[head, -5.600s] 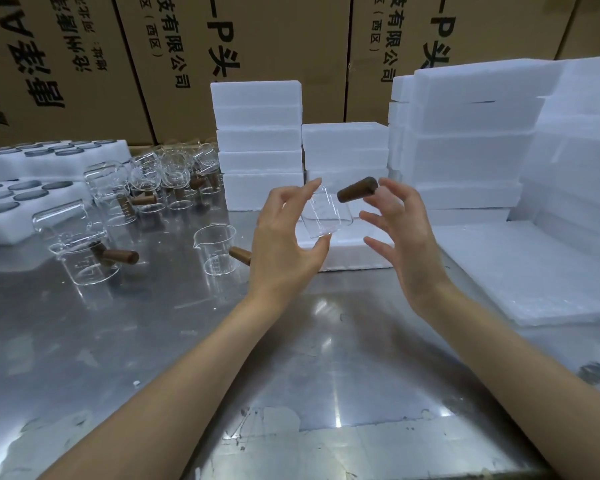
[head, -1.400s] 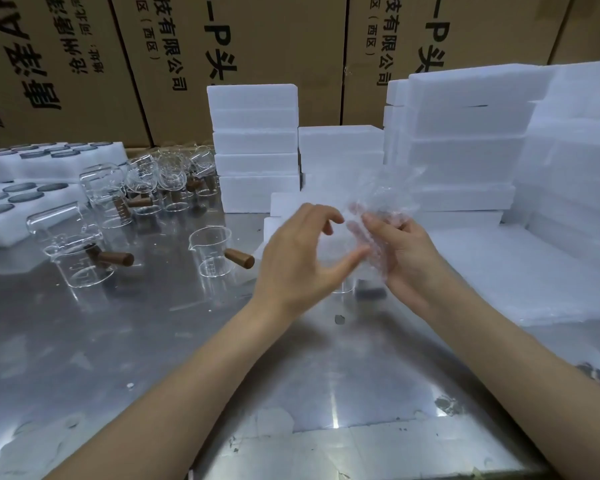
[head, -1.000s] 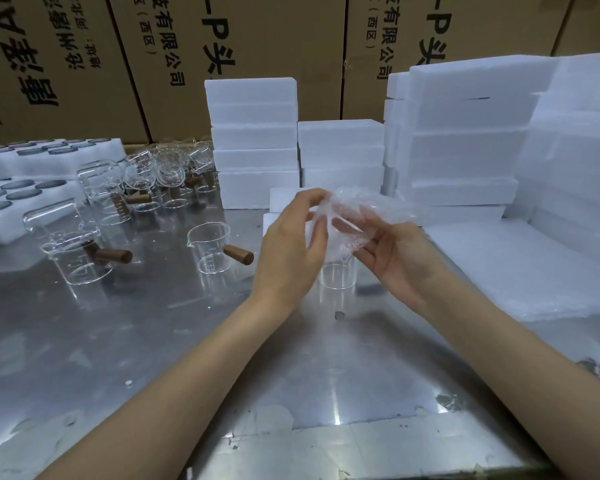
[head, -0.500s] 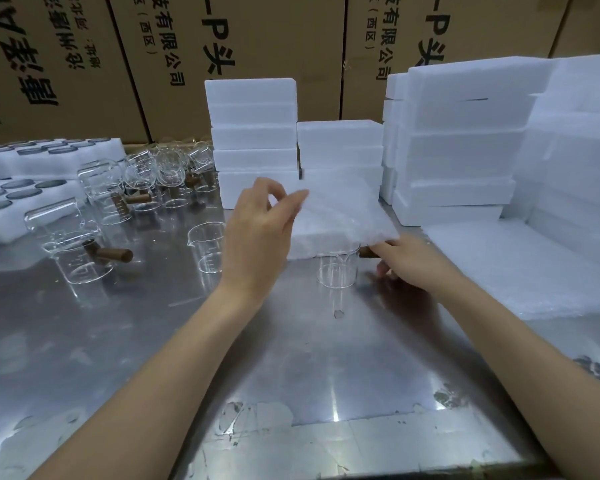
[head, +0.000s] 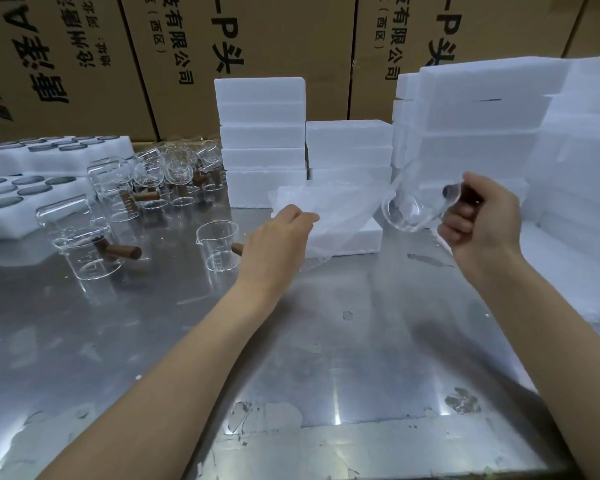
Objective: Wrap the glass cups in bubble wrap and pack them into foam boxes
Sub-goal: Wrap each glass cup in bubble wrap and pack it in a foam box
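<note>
Wrapping comes next: your right hand (head: 482,220) grips the clear glass cup with dark wooden handle (head: 407,211) aloft at two o'clock; your left hand (head: 279,233) apparently pinches the translucent bubble-wrap sheet (head: 336,211) at twelve. Bring them together.

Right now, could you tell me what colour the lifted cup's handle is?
Dark brown handle, gripped by the right hand; head view.

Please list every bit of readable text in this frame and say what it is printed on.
"有限公司", sideways: middle carton.
"(西区)": middle carton.
"-P头": middle carton.
"有限公司", "(西区)", "-P头" again: right carton.
"沧州" and a large "唐": left carton; the rest there is cut off or blurred.
Scale marks on the standing glass cup: too small to read.
</note>
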### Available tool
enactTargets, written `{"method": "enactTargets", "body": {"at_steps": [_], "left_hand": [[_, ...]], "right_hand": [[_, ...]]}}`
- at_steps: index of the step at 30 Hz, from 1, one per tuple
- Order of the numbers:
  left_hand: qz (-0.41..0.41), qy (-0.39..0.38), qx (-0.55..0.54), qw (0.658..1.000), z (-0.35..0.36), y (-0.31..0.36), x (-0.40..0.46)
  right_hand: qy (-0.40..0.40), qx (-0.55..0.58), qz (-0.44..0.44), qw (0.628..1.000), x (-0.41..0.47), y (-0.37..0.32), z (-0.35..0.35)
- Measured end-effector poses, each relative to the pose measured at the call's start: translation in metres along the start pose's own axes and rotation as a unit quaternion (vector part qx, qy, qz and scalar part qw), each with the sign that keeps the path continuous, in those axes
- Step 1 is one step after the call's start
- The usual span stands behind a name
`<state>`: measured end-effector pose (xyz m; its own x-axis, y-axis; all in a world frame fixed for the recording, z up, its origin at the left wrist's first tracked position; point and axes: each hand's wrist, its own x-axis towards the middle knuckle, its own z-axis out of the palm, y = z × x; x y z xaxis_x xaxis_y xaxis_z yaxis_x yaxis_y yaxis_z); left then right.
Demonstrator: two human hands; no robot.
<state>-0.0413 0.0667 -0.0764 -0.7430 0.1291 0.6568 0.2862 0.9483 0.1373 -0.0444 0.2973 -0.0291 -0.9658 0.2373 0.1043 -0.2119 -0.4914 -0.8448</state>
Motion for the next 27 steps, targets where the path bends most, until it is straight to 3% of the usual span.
{"method": "enactTargets", "body": {"at_steps": [2, 4, 9, 12, 18, 21, 24, 27], "left_hand": [[0.002, -0.006, -0.018, 1.0, 0.001, 0.005, -0.002], [0.007, -0.01, -0.027, 1.0, 0.002, 0.01, -0.003], [0.0, 0.005, -0.055, 0.998, -0.002, 0.019, -0.004], [-0.011, 0.027, -0.075, 0.997, -0.006, 0.02, -0.004], [-0.024, 0.086, -0.138, 0.986, -0.01, 0.019, -0.004], [0.019, 0.131, -0.146, 0.98, -0.012, 0.023, -0.005], [0.078, 0.158, -0.157, 0.972, -0.015, 0.032, -0.007], [0.125, 0.18, -0.162, 0.962, -0.014, 0.041, -0.009]], "right_hand": [[-0.052, 0.076, -0.007, 0.996, -0.004, -0.002, 0.002], [-0.118, 0.067, -0.017, 0.991, -0.008, -0.001, 0.005], [-0.206, -0.132, -0.092, 0.965, -0.018, 0.012, 0.015], [-0.201, -0.248, -0.136, 0.938, -0.022, 0.019, 0.017], [-0.167, -0.356, -0.233, 0.89, -0.024, 0.03, 0.017], [-0.144, -0.415, -0.305, 0.845, -0.028, 0.039, 0.019], [-0.115, -0.398, -0.316, 0.853, -0.032, 0.047, 0.022], [-0.099, -0.331, -0.285, 0.894, -0.035, 0.049, 0.024]]}}
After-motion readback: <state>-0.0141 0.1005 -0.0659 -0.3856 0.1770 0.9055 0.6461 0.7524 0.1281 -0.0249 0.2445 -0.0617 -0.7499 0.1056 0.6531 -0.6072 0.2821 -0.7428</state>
